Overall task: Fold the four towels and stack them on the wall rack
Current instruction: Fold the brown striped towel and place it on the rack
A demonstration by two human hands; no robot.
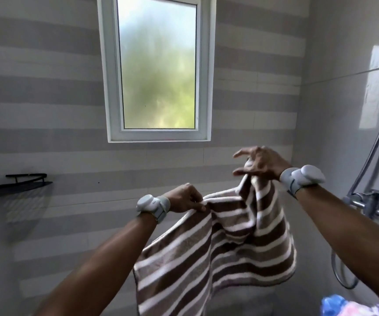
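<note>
A brown-and-white striped towel (pixel 218 247) was held up in the air in front of the person, between the two raised arms, its lower part hanging loose and rumpled. Its top edge was pinched by the left hand (pixel 185 198), whose fingers were curled down over the cloth with the thumb beneath. The other upper corner was drawn up higher and gathered under the right hand (pixel 260 164). Two of that hand's fingers were stretched out to the left while the cloth was gripped below them, though the frame was too blurred there to show which fingers held it. Between the hands the towel's edge sagged in a shallow curve. A pale grey wristband was worn on the left wrist (pixel 153 205) and another on the right wrist (pixel 302 177). A black wall rack (pixel 13 184) was mounted on the striped tiled wall (pixel 47 87) well to the left of the towel, apart from it. A frosted window (pixel 159 65) was set in the same wall above the hands. A chrome shower mixer (pixel 366 200) was fixed to the wall on the right, with a shower hose (pixel 341 277) looping down below it. A blue and pink cloth (pixel 352 307) was partly seen at the bottom right corner.
</note>
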